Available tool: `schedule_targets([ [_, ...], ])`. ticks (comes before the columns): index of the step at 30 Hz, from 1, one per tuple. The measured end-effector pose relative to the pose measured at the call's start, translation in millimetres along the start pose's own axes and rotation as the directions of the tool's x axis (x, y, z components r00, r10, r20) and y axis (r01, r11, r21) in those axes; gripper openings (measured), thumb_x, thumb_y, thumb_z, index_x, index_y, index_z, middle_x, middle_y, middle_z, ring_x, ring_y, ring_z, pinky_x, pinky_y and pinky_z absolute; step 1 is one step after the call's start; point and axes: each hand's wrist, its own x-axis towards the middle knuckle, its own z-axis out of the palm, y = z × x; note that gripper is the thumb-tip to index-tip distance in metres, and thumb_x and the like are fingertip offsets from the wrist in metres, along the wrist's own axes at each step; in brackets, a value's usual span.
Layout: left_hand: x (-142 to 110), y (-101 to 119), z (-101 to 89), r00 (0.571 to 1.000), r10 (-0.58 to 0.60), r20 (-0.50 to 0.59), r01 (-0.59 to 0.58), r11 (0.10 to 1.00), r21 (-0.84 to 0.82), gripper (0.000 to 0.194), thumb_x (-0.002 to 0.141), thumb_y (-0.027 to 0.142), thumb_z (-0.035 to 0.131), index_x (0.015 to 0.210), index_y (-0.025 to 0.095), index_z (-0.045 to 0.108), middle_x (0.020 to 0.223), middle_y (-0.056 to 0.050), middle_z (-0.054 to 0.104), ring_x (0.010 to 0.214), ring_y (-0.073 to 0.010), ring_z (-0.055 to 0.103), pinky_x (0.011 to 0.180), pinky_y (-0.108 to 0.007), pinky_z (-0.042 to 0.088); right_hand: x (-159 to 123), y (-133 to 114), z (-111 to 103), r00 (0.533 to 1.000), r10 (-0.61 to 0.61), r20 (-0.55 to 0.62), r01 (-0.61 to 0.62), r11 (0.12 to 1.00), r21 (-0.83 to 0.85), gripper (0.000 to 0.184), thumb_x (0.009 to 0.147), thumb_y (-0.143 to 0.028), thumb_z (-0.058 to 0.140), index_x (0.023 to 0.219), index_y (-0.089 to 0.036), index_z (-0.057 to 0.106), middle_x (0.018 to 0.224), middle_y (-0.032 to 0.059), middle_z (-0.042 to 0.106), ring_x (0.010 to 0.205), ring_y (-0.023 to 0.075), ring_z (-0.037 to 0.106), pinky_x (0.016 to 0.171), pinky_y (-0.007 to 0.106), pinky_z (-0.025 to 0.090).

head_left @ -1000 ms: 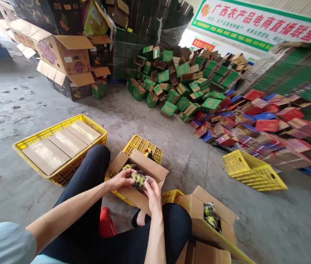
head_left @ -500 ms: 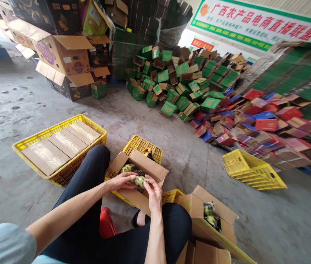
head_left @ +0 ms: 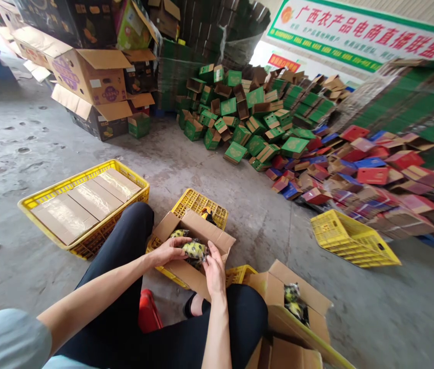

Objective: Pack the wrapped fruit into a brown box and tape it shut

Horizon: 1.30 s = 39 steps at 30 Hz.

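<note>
Between my hands is a yellow-green fruit (head_left: 195,250) in a clear wrapper with dark spots; its exact kind is unclear. My left hand (head_left: 169,251) closes its fingers on the fruit's left end. The fingers of my right hand (head_left: 213,267) pinch the wrapper at the right end. Both hands are over an open cardboard box (head_left: 213,231) with its flaps spread. Inside it, another wrapped fruit (head_left: 179,233) shows behind my left fingers; the lower contents are mostly hidden. The box rests on a yellow crate (head_left: 170,277) between my knees.
Taped cartons fill a yellow crate (head_left: 28,204) at left. An open box (head_left: 274,288) with wrapped fruits stands by my right knee. A tape dispenser (head_left: 209,215), partly hidden, lies behind the middle box. Green boxes (head_left: 235,152) and red-blue boxes (head_left: 372,174) are heaped beyond, near another yellow crate (head_left: 349,241).
My right hand's fingers have shifted to the wrapper's right end, and more of the fruit shows between my hands. My left hand has moved only slightly.
</note>
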Motion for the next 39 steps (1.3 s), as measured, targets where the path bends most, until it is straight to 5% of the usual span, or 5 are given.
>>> schedule_targets([
  [14,-4.2,6.9,10.6,0.999,0.038,0.032,-0.038,0.999,0.011,0.086,0.068,0.020,0.093,0.149,0.030,0.066,0.156,-0.011,0.059,0.135,-0.0327,0.062,0.103,-0.041,0.057,-4.0,-2.6,0.8,0.996,0.049,-0.076,-0.047,0.998,0.032,0.066,0.075,-0.046,0.089,0.137,-0.031,0.073,0.140,0.0072,0.075,0.123,0.0312,0.073,0.089,0.038,0.063],
  [19,-6.7,11.6,14.1,1.000,-0.008,-0.016,0.009,0.998,0.066,0.057,0.077,0.043,0.096,0.127,0.022,0.078,0.130,-0.011,0.075,0.116,-0.0259,0.071,0.101,-0.035,0.056,-4.4,-4.5,1.2,0.999,-0.006,-0.035,0.007,1.000,0.013,0.070,0.074,-0.043,0.089,0.140,-0.030,0.071,0.134,0.0074,0.078,0.117,0.0296,0.075,0.093,0.040,0.063],
  [26,-8.5,15.1,16.8,0.994,0.049,-0.101,-0.046,0.998,0.035,0.058,0.070,0.048,0.101,0.117,0.019,0.081,0.116,-0.010,0.078,0.097,-0.0233,0.075,0.089,-0.033,0.059,-5.9,-4.8,5.1,0.999,0.035,-0.025,-0.033,0.998,0.062,0.058,0.080,-0.048,0.086,0.134,-0.033,0.074,0.144,0.0074,0.073,0.128,0.0311,0.070,0.094,0.041,0.062],
  [31,-9.9,19.1,21.1,0.983,0.078,-0.166,-0.069,0.996,0.058,0.056,0.069,0.055,0.100,0.104,0.015,0.081,0.103,-0.010,0.080,0.090,-0.0217,0.076,0.082,-0.030,0.060,-4.9,-3.3,3.6,0.998,-0.023,-0.062,0.022,1.000,-0.011,0.039,0.083,-0.054,0.082,0.111,-0.027,0.083,0.127,0.0112,0.079,0.116,0.0323,0.074,0.088,0.041,0.063],
  [39,-8.0,20.2,27.0,0.973,0.110,-0.204,-0.112,0.994,0.002,0.051,0.066,0.053,0.102,0.089,0.014,0.079,0.113,-0.014,0.081,0.093,-0.0231,0.077,0.082,-0.031,0.062,-0.9,3.5,1.8,0.991,0.001,-0.137,0.001,1.000,0.013,0.037,0.081,-0.055,0.084,0.106,-0.027,0.082,0.131,0.0085,0.078,0.119,0.0289,0.071,0.091,0.038,0.060],
])
